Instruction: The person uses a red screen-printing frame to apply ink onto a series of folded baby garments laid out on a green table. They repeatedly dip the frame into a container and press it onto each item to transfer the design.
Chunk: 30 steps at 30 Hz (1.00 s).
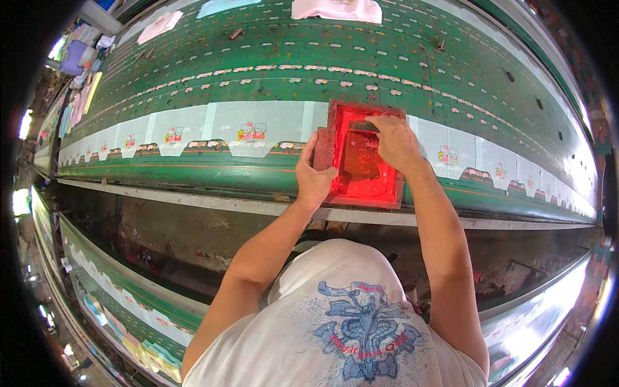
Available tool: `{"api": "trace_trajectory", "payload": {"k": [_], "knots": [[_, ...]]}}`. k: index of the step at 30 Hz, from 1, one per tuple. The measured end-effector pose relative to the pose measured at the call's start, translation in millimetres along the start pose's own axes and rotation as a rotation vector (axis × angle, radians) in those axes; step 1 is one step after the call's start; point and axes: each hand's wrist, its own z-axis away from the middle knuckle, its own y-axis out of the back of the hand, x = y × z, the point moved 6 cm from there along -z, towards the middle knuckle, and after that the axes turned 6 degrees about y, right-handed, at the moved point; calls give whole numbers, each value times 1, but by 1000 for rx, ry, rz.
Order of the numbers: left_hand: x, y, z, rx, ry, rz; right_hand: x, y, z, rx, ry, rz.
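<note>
A screen-printing frame (399,188) with red-stained wooden sides rests on a row of pale cloth pieces (280,116) along the near edge of the green printing table. Red ink (365,187) coats the inside of its mesh. My left hand (312,179) grips the reddish wooden block (324,150) at the frame's left side, thumb towards the rim. Inside the frame, near its far end, my right hand (399,142) holds a dark squeegee (360,126), partly hidden by the fingers. Cartoon cat prints (252,131) show on cloth pieces on both sides of the frame.
The green table (271,92) carries rows of small printed marks. Folded pink cloth (337,10) and light blue cloth (227,7) lie at its far side. A pale rail (232,202) borders the near edge. Another table with cloth (145,353) stands behind me to the left.
</note>
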Motion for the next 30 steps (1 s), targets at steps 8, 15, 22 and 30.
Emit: {"api": "trace_trajectory", "payload": {"k": [8, 15, 22, 30], "knots": [[5, 2, 3, -29, 56, 60, -45, -15, 46, 3, 124, 81], [-11, 11, 0, -3, 81, 171, -87, -17, 99, -37, 155, 95], [-3, 4, 4, 19, -38, -118, -101, -10, 121, -174, 77, -13], [17, -8, 5, 71, -77, -180, -66, 9, 164, 150, -145, -252]]}}
